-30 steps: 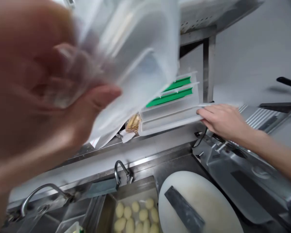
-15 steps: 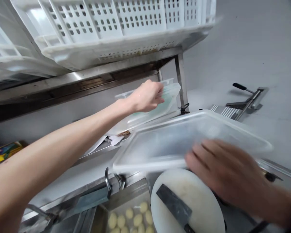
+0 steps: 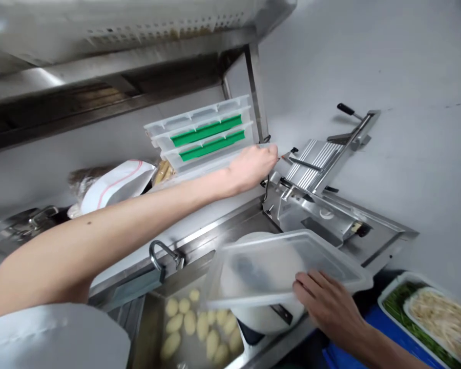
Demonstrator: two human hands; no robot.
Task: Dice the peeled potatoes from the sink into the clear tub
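My left hand (image 3: 253, 166) reaches across to a stack of translucent plastic boxes (image 3: 211, 120) with green strips under the shelf. Its fingers are curled over the right end of the lowest visible box's edge. My right hand (image 3: 330, 302) grips the near edge of a translucent plastic lid (image 3: 330, 256), fingertips on top and the thumb hidden. Through the lid, a round white cutting board (image 3: 249, 318) and the dark blade of a cleaver show blurred. Only the cleaver's black handle (image 3: 282, 313) is uncovered. Peeled potatoes (image 3: 202, 325) lie in water in the steel sink (image 3: 149, 328).
A metal slicer (image 3: 311, 169) stands by the wall at the right. A faucet (image 3: 161, 251) rises behind the sink. White perforated crates (image 3: 169, 25) sit on the steel shelf (image 3: 157, 56). Bean sprouts (image 3: 441, 312) and greens (image 3: 403, 297) fill a tray at lower right.
The lid has come lower and nearer, over the cutting board, with my right hand on it. My left hand has shifted to the boxes' right end. The view has turned right and down.
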